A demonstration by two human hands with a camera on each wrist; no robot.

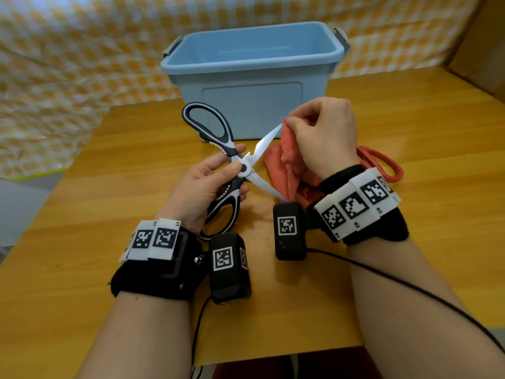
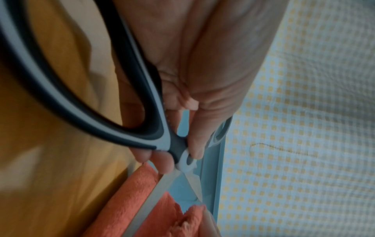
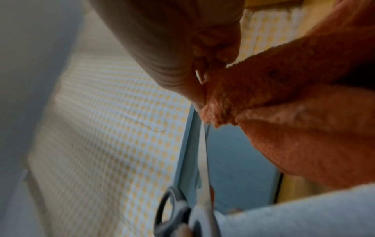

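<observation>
Nearest: both forearms, each w/ a black wrist band (image 1: 153,280) carrying b/w square marker tags. A black cable (image 1: 410,291) runs off the R side over the wood-coloured table (image 1: 410,119). Next out, L hand (image 1: 199,184): fingers and thumb curled round the scissors (image 1: 243,168) (black/white handles, steel blades) at the joint. Thumb tip sits on the pivot, and the near handle loop lies back along the palm toward the wrist. L wrist view agrees: fingertips under the joint, thumb on top. Scissors are over mid-table, just in front of the box, spread wide in an X, w/ the far handle loop pointing at the box. To their right is an orange cloth (image 1: 284,165), terry-like and bunched, under and in front of the R wrist. Near blade lies across the top of its folds (clear in L wrist view). R hand (image 1: 325,138): fingers bent, thumb and fingertips pinching a fold of cloth onto the end of the far blade. R wrist view shows that blade running up into the pinched fold; tip itself hidden. Just behind the R wrist, a red handle loop (image 1: 388,165) lies on the table, the rest covered by the band. Farther back is a light blue plastic box (image 1: 246,64), open-topped, standing on the table. Behind all hangs a yellow/white checked sheet (image 1: 68,64).
</observation>
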